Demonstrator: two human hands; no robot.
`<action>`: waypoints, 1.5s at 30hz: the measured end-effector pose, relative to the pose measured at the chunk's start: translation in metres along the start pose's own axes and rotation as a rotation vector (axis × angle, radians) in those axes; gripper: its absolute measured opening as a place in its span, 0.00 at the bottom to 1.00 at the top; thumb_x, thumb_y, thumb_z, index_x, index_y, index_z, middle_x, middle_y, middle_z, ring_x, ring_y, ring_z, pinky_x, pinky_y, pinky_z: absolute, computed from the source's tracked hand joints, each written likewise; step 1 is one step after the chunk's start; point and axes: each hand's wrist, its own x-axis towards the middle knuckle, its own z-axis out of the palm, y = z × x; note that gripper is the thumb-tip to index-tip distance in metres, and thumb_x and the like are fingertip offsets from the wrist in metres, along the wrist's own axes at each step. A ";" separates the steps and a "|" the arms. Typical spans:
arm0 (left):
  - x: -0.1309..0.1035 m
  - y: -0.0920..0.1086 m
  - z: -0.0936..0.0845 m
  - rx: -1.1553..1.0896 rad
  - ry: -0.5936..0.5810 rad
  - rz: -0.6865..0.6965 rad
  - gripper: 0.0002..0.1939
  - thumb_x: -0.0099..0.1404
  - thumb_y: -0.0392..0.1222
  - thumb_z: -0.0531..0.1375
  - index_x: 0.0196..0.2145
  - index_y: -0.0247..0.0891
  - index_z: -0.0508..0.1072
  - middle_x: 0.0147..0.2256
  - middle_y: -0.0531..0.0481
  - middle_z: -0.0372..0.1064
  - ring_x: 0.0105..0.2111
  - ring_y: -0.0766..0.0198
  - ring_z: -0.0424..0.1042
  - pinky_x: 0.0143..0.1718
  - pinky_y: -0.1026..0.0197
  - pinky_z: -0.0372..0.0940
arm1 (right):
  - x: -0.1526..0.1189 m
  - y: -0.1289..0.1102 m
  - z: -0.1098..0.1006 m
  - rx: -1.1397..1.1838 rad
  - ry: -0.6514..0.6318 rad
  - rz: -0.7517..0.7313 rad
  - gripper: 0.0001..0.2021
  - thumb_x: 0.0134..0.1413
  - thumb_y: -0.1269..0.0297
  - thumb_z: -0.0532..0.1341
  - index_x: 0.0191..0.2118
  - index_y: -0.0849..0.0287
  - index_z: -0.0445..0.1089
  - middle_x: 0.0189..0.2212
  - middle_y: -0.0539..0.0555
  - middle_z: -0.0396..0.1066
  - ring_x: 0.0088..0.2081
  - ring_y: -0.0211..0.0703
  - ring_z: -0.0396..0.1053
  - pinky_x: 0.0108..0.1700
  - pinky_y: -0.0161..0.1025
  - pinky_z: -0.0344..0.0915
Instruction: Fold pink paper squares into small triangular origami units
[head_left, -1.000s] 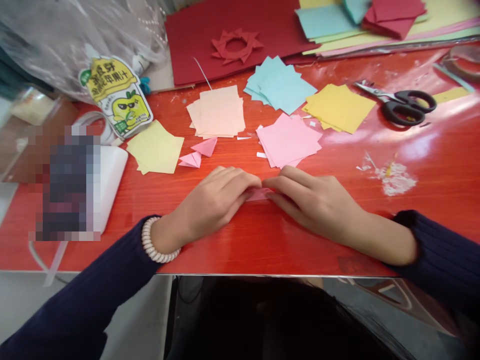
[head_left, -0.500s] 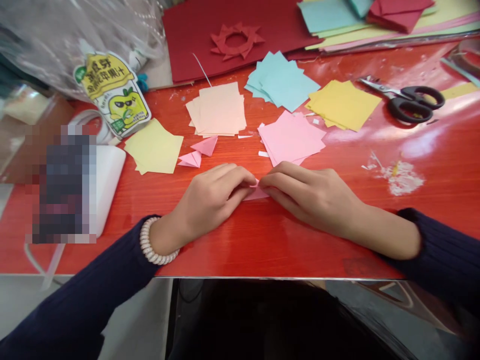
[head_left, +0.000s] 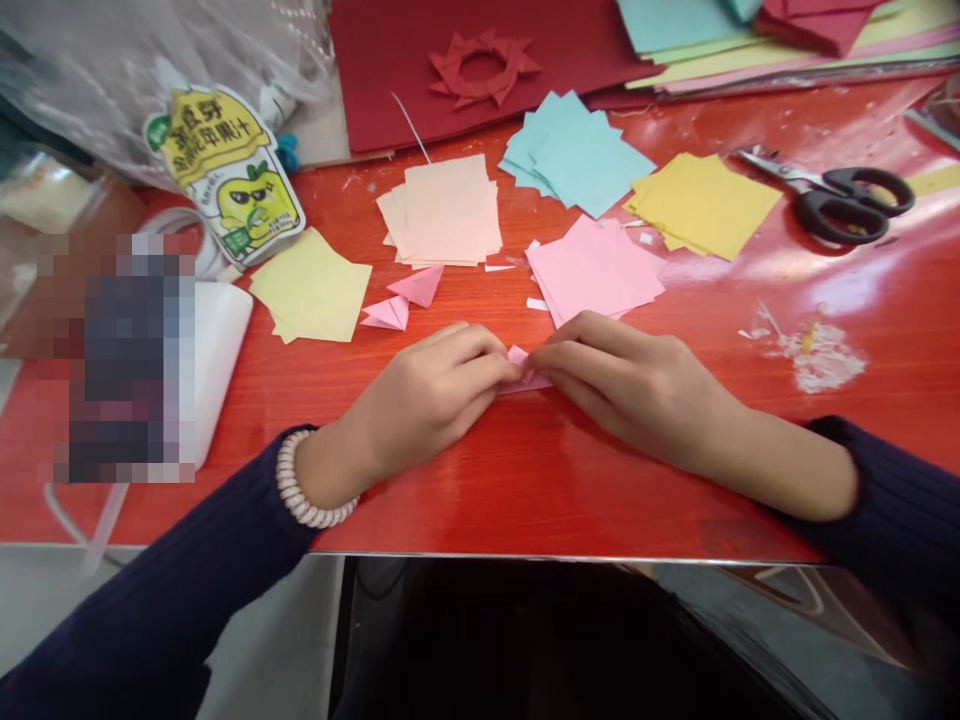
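A small folded pink paper (head_left: 531,382) lies on the red table between my hands, mostly covered by my fingers. My left hand (head_left: 442,385) pinches its left part, fingertips bent together. On its right part, the fingers of my right hand (head_left: 630,385) are closed too. The fingertips of both hands nearly meet at a small raised pink fold. Just beyond them is a stack of pink squares (head_left: 596,268). Two folded pink pieces (head_left: 417,286) rest beyond my left hand.
Peach (head_left: 450,212), light yellow (head_left: 313,288), blue (head_left: 577,155) and yellow (head_left: 709,205) paper stacks lie farther back. Black-handled scissors (head_left: 844,205) and white scraps (head_left: 825,358) are at the right. A white box (head_left: 221,370) and a printed pouch (head_left: 240,185) stand left.
My left fingertips have moved slightly right, closer to my right hand's. A small pink fold now shows more clearly between them. The whole view has shifted a little.
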 end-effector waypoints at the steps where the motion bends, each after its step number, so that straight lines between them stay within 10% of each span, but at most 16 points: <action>1: 0.000 0.000 0.000 0.005 -0.001 0.012 0.07 0.66 0.33 0.51 0.36 0.35 0.70 0.35 0.47 0.70 0.36 0.67 0.68 0.37 0.64 0.67 | -0.001 0.001 0.000 -0.038 0.004 -0.016 0.11 0.58 0.69 0.50 0.42 0.59 0.68 0.36 0.56 0.68 0.30 0.38 0.65 0.25 0.33 0.55; 45: 0.000 -0.006 -0.005 0.151 -0.085 0.229 0.11 0.64 0.30 0.48 0.33 0.29 0.70 0.34 0.40 0.70 0.35 0.59 0.69 0.34 0.59 0.67 | -0.003 0.001 -0.013 -0.269 -0.042 -0.267 0.17 0.63 0.70 0.44 0.43 0.65 0.69 0.36 0.59 0.68 0.25 0.33 0.58 0.21 0.32 0.46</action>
